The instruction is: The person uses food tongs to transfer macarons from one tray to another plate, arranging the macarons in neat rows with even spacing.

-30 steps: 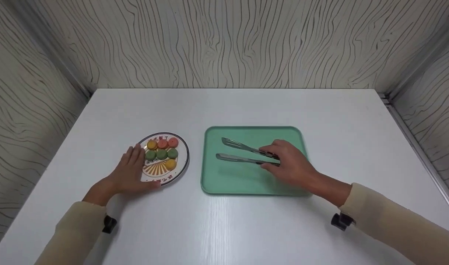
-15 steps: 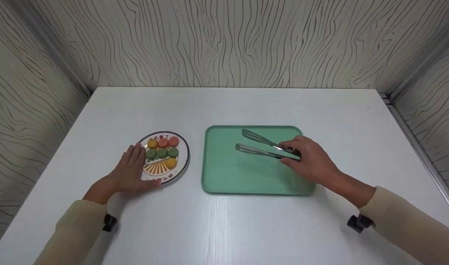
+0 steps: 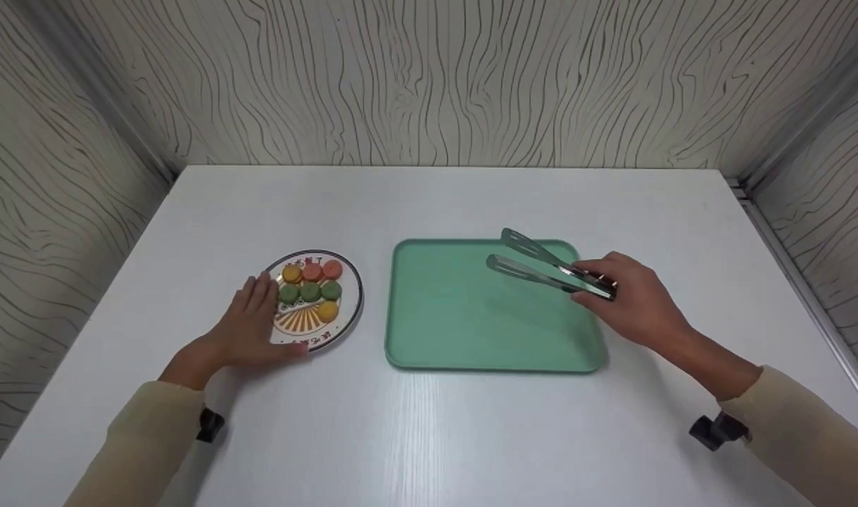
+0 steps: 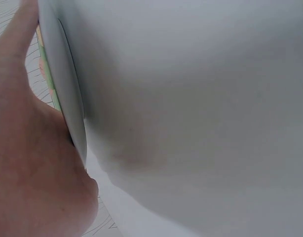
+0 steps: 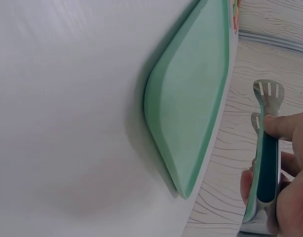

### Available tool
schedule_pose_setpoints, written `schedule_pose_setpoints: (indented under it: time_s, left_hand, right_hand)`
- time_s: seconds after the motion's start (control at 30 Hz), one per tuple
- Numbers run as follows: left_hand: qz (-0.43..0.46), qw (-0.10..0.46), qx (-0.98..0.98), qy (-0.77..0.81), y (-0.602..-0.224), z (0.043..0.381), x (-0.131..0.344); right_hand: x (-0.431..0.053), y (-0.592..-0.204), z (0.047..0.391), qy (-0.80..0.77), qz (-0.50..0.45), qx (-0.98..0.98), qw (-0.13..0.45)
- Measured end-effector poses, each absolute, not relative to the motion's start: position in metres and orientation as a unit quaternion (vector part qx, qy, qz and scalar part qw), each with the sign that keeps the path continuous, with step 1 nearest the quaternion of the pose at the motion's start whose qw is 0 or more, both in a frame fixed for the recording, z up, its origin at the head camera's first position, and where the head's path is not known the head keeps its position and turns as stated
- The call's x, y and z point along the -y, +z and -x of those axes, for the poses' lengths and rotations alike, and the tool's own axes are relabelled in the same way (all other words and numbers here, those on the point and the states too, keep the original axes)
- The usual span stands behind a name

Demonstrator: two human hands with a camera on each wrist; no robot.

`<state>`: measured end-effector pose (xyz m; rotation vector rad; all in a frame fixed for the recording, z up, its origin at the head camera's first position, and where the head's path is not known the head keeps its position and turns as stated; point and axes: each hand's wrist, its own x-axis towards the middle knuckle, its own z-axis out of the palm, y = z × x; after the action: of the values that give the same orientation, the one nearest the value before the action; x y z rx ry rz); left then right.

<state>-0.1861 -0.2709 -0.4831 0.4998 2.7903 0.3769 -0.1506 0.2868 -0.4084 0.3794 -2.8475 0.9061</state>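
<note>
In the head view my left hand (image 3: 245,331) lies along the near left rim of a round white plate (image 3: 348,317), fingers straight and thumb spread at its front edge. Several macarons sit on that plate: green ones (image 3: 310,292) in a row, pink ones (image 3: 332,269) at the back, and a yellow one (image 3: 327,311) nearer me. My right hand (image 3: 633,296) holds metal serving tongs (image 3: 534,271) by the handle. Their slotted tips are spread apart, with nothing between them, over the far right part of a green tray (image 3: 471,324). In the right wrist view the tongs (image 5: 269,163) show a dark handle inlay.
The white table (image 3: 429,436) carries the plate on the left and the tray at centre right. A patterned panel (image 3: 429,84) rises behind its far edge, with more panels at both sides.
My right hand has carried the tongs to the right and slightly away from me, across the tray toward its right rim. The left hand has stayed at the plate.
</note>
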Motion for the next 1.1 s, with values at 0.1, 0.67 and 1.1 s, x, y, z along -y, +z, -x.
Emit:
schedule_pose_setpoints:
  time_s: [0.1, 0.67, 1.1]
  left_hand:
    - [-0.172, 0.139, -0.965, 0.141, -0.476, 0.183, 0.267]
    - [-0.156, 0.153, -0.965, 0.147, -0.465, 0.177, 0.259]
    - [-0.161, 0.151, -0.965, 0.140, -0.466, 0.179, 0.260]
  right_hand:
    - [-0.296, -0.409, 0.151, 0.290, -0.119, 0.946, 0.081]
    - [-0.344, -0.419, 0.156, 0.269, -0.076, 0.953, 0.119]
    - [-0.382, -0.432, 0.156, 0.260, -0.007, 0.960, 0.102]
